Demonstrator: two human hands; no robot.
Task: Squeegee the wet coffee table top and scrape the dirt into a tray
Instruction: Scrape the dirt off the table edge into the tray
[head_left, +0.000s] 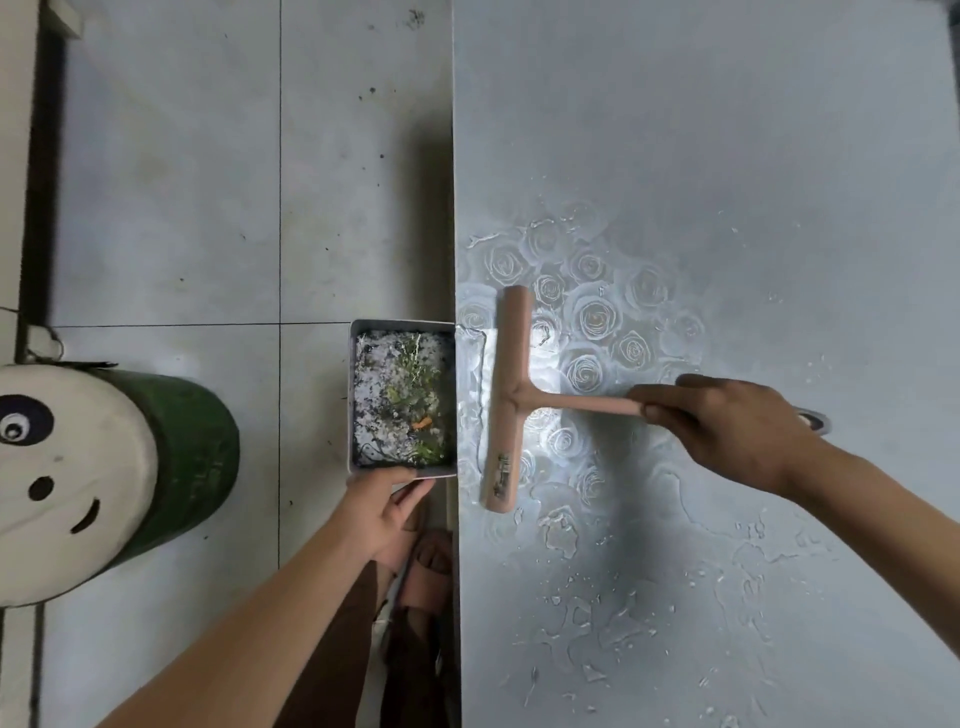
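A pink T-shaped squeegee (506, 400) lies blade-down on the wet, rose-patterned coffee table top (727, 182), close to the table's left edge. My right hand (727, 421) grips the end of its handle. A white rectangular tray (352, 395) holding dirty water, green bits and an orange scrap is held against the table's left edge, just left of the blade. My left hand (387, 506) holds the tray's near rim, thumb on top. Water streaks and droplets cover the near part of the table.
A green stool with a white panda-face top (78, 478) stands on the tiled floor (171, 208) at the left. My sandalled foot (431, 561) shows below the tray beside the table edge. A metal bangle sits on my right wrist.
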